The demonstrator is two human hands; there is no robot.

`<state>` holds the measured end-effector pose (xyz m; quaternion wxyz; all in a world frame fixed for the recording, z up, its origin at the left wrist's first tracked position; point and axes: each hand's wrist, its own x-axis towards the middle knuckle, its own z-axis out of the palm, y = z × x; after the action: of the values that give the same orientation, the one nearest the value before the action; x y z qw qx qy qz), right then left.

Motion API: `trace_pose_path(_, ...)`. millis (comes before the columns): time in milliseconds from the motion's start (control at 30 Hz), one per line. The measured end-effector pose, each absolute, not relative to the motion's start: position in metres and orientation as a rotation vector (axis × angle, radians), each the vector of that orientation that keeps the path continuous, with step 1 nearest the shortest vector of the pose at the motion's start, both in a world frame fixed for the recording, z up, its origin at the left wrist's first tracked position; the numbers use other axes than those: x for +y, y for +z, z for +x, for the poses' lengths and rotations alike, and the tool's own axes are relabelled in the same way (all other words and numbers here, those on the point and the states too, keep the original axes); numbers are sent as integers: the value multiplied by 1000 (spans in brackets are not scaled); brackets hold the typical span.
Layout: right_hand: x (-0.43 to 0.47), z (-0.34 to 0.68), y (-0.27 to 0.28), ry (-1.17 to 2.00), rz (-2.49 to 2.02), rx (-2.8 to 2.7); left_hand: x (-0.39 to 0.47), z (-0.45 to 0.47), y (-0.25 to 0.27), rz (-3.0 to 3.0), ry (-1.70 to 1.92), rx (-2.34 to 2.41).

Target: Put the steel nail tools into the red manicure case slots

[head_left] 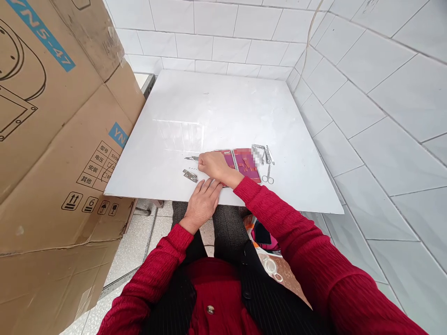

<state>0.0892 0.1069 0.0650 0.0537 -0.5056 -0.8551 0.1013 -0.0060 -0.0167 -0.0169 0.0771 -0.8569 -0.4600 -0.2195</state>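
Observation:
An open manicure case (pixel 248 171) with a pink-purple lining and orange loops lies near the table's front edge. Over its left half, my right hand (pixel 214 166) is closed; whatever its curled fingers hold is hidden. Beside those fingers, to the left, is a slim silver tool (pixel 191 158). My left hand (pixel 203 203) lies flat, fingers stretched out to the case's near left corner. A silver nail clipper (pixel 190 175) rests left of that hand. Right of the case are small scissors (pixel 268 177) and several silver tools (pixel 268 154), partly blurred.
The white table (pixel 223 107) stands against tiled walls at the back and right. A large cardboard box (pixel 70 153) rises along its left side. My legs (pixel 228 228) are under the front edge, and a bag-like dark and pink item (pixel 263 236) is below on the right.

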Motion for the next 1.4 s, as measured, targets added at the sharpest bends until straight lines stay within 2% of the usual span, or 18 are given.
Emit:
trace_pose_path(233, 132, 148, 51, 855, -1538, -1998, -16, -5, -15, -2533, -689, -1329)
trace_pose_path(367, 136, 177, 38, 946, -1485, -1814, -14, -5, -14, -2542, -667, -1330)
trace_pose_path(633, 137, 176, 37, 959, -1480, -1794, -14, -5, -12, -2566, -660, -1349)
trace_pose_path(933, 139, 168, 42, 803, -1515, -1813, -13, -5, -12, -2555, -683, -1340)
trace_pose_path(1167, 137, 167, 43, 924, -1540, -1777, -13, -5, -13, -2574, -696, -1348)
trace_pose_path(1400, 141, 166, 40, 638, -1595, -1940, -13, -6, -15, -2574, -683, -1348)
